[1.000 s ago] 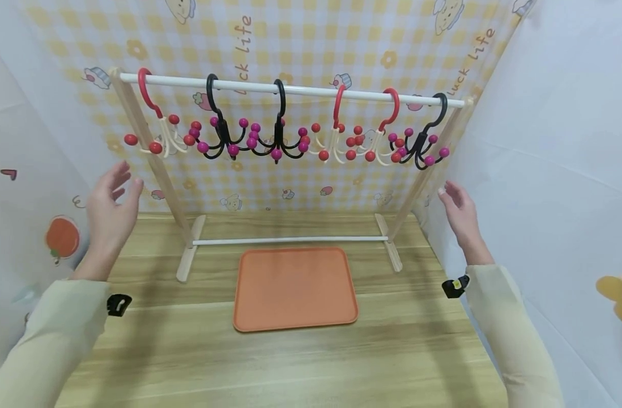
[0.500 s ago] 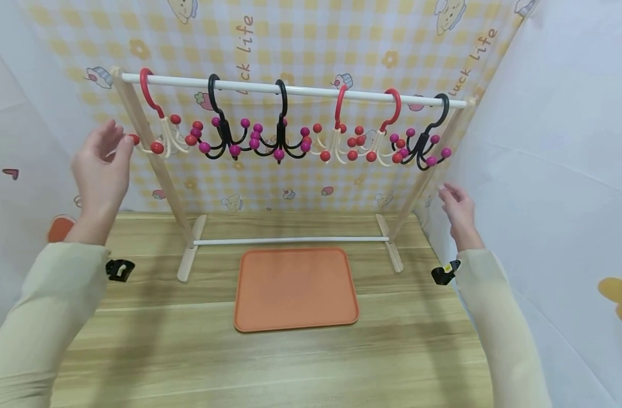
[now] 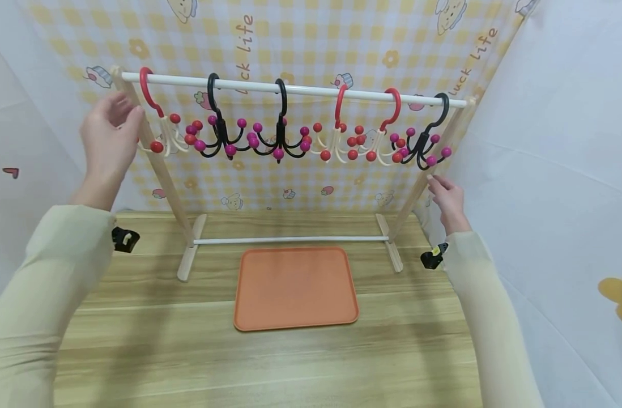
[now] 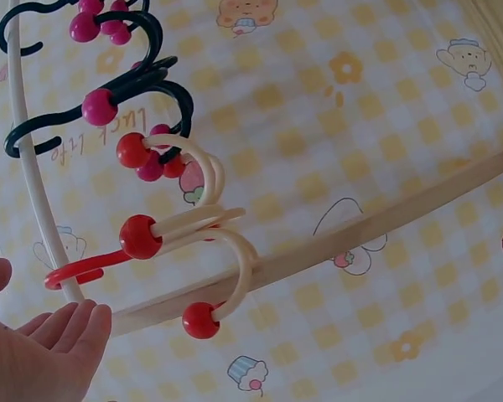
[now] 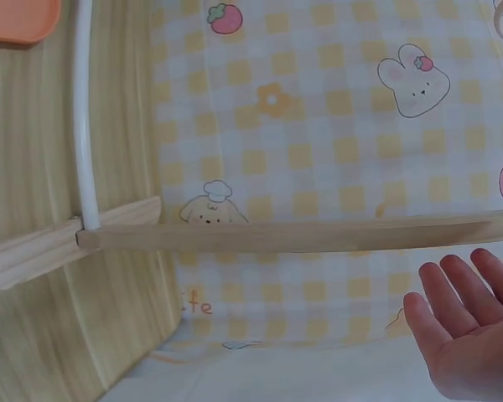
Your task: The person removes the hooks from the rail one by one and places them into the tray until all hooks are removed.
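Head view: left hand [image 3: 109, 137] raised, fingers loosely apart and holding nothing, just beside the red-and-cream hook [image 3: 160, 133] hanging at the left end of the white rail [image 3: 301, 89]; right hand [image 3: 445, 198] low by the rack's right wooden post [image 3: 427, 164], fingers relaxed, empty; orange tray [image 3: 295, 288] on the table below. Left wrist view: fingertips [image 4: 75, 322] straight, close to the same hook [image 4: 189, 251], not touching it. Right wrist view: right hand [image 5: 469, 331] open, fingers straight and side by side, near the post [image 5: 302, 236].
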The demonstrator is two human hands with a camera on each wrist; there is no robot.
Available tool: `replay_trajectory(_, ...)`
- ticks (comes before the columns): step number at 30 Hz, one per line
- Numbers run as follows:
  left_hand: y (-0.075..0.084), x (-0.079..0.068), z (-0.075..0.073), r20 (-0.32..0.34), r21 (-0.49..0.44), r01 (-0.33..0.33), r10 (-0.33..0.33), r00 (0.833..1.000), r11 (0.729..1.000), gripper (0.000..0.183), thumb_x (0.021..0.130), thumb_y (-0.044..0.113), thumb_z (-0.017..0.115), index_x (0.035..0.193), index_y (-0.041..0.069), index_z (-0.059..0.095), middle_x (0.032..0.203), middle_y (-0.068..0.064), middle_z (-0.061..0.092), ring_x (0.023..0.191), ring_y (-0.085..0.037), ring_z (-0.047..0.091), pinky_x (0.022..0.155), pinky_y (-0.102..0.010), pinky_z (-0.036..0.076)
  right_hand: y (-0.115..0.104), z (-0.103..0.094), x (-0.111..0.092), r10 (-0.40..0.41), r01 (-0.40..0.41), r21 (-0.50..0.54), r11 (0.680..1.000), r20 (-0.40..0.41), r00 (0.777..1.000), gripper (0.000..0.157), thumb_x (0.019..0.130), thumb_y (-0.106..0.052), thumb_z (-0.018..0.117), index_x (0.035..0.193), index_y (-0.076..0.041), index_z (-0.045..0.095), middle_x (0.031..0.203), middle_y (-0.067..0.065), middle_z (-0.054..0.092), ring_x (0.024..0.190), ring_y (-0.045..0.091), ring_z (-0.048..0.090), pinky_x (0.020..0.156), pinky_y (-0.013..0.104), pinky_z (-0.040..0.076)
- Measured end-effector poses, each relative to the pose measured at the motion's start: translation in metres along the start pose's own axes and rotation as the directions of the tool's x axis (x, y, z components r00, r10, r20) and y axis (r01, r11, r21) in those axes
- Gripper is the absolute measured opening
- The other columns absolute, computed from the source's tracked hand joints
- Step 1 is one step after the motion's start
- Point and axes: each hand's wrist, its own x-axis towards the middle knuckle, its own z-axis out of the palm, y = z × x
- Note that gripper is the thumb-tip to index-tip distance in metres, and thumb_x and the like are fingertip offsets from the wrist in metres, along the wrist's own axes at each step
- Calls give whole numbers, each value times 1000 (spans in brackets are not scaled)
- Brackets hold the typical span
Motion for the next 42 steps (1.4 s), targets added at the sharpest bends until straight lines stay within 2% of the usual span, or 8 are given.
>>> replay_trajectory(5, 6, 10, 3, 21, 19, 30, -30, 999, 999, 47, 88, 26, 52, 132, 16, 40, 132, 0, 43, 118, -8, 39, 96, -24, 27, -4, 4, 4, 16, -16, -12, 1000, -30, 999, 56, 85, -34, 56, 129, -3, 41, 130, 14, 42, 115, 22, 44, 93, 31, 33)
replay_trajectory(12, 11, 21, 10, 39, 114, 66, -70, 997, 991, 49, 88, 29, 51, 133, 13, 38, 131, -2, 43, 117, -9, 40, 96, -24, 28, -11, 9, 4, 36, -38, -55, 998, -41, 998, 54, 87, -31, 53, 131, -3, 39, 130, 15, 43, 112, 21, 47, 91, 31, 35)
replay_trajectory(22, 14, 34, 14, 43, 77, 145, -148, 988, 986, 45, 89, 29, 49, 130, 10, 43, 127, -1, 48, 112, -9, 43, 95, -22, 29, -14, 11, 6, 34, -41, -84, 996, -87, 996, 48, 87, -26, 52, 128, -2, 43, 122, 15, 49, 101, 16, 53, 80, 25, 40)
replay_trajectory(25, 14, 37, 15, 31, 73, 143, -146, 989, 987, 44, 88, 28, 50, 128, 9, 46, 121, 1, 52, 106, -8, 46, 94, -22, 30, -15, 11, 7, 26, -34, -98, 995, -89, 996, 48, 87, -26, 52, 127, -1, 44, 122, 16, 49, 102, 18, 53, 82, 26, 40)
replay_trajectory(30, 15, 40, 17, 0, 62, 122, -122, 992, 991, 41, 88, 25, 51, 124, 6, 50, 101, 4, 56, 93, -4, 47, 91, -20, 33, -16, 10, 6, 17, -26, -109, 994, -83, 996, 47, 87, -25, 52, 126, 0, 45, 119, 15, 50, 102, 20, 53, 81, 26, 41)
replay_trajectory(35, 16, 42, 18, -7, 69, 125, -125, 992, 990, 38, 88, 25, 52, 121, 6, 53, 96, 5, 55, 88, -2, 46, 90, -20, 34, -15, 9, 6, 19, -28, -116, 993, -78, 997, 47, 87, -26, 52, 126, -1, 46, 116, 13, 52, 102, 20, 52, 80, 25, 42)
replay_trajectory(38, 17, 43, 19, -1, 41, 132, -132, 991, 990, 37, 87, 25, 53, 119, 6, 54, 89, 7, 55, 82, -2, 47, 85, -19, 37, -15, 10, 6, 12, -22, -118, 993, -85, 996, 46, 87, -25, 53, 125, 0, 47, 113, 12, 54, 101, 20, 53, 76, 23, 43)
replay_trajectory(42, 18, 42, 18, 7, -40, 139, -139, 990, 990, 32, 85, 22, 57, 113, 7, 57, 78, 10, 55, 70, -3, 49, 65, -12, 42, -15, 10, 6, 10, -20, -113, 993, -83, 997, 45, 87, -24, 52, 124, 1, 47, 114, 13, 53, 101, 21, 53, 78, 25, 43)
